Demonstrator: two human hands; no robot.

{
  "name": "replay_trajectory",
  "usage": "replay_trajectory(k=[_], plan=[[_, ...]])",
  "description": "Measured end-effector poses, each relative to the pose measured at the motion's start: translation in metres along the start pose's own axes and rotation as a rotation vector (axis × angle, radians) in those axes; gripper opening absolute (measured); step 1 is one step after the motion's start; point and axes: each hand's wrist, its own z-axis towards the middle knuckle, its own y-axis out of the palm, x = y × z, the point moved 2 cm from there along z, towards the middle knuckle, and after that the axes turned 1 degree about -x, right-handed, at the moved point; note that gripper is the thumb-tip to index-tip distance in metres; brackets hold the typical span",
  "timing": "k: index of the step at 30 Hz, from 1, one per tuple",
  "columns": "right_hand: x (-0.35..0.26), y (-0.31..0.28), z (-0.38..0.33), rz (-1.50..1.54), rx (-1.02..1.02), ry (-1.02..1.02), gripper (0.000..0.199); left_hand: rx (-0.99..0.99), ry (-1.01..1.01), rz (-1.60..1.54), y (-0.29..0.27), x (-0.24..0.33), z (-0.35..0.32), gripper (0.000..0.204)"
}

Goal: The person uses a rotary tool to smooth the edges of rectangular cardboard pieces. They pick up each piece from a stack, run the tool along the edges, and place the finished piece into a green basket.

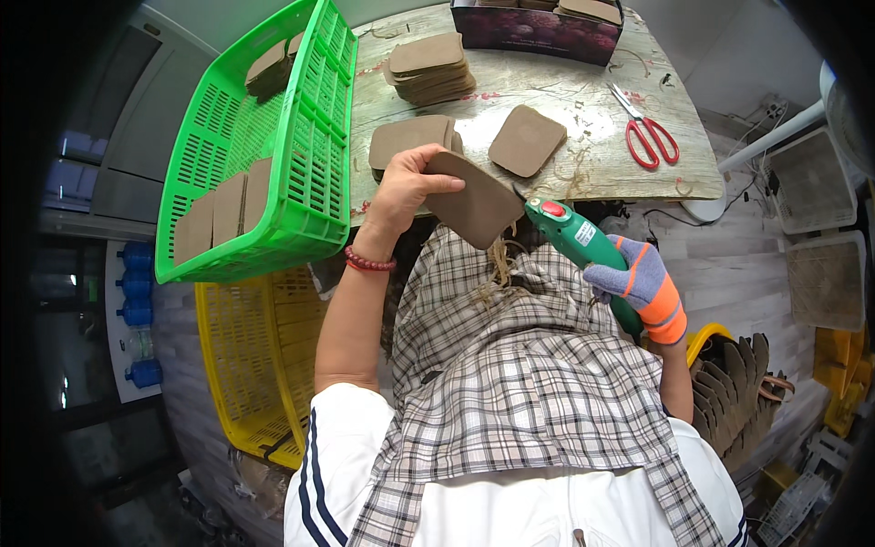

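Note:
In my bare left hand point(408, 190), thumb on top, is a flat brown pad point(478, 206) with rounded corners, tilted over my lap. My right hand point(638, 278), in a grey and orange glove, is wrapped round a green electric cutter point(576, 230) with a red button. The cutter's dark pointed tip is at the pad's right edge; whether it touches cannot be told. A short stack of similar pads point(410, 137) lies just behind my left hand, and another pad point(528, 140) rests on the table to its right. Loose strands point(500, 264) hang below the held pad.
On the table point(583, 87) are a taller pad stack point(428, 66), red-handled scissors point(649, 137) and a dark box point(538, 32). A green crate point(314, 173) with pads stands left, above a yellow crate point(241, 356). A yellow-rimmed container point(706, 337) of brown pieces sits at right.

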Motion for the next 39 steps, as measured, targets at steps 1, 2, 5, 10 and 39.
replay_trajectory(k=[1,2,5,10,39], plan=[[0.001,0.001,0.000,-0.003,-0.003,-0.005,0.030,-0.006,-0.012,-0.001,0.002,0.000,0.000,0.019],[0.002,0.002,0.000,-0.005,-0.003,-0.010,0.030,-0.026,-0.023,-0.003,0.004,-0.001,0.000,0.019],[-0.002,0.007,-0.002,0.002,0.011,-0.008,0.032,-0.073,-0.065,0.017,0.014,-0.002,-0.001,0.021],[-0.001,0.009,0.001,-0.031,0.004,-0.008,0.033,-0.156,-0.099,0.149,0.032,-0.001,-0.002,0.024],[0.022,-0.025,0.000,0.060,0.354,-0.033,0.032,0.461,0.487,1.368,0.091,-0.041,0.063,0.053]])
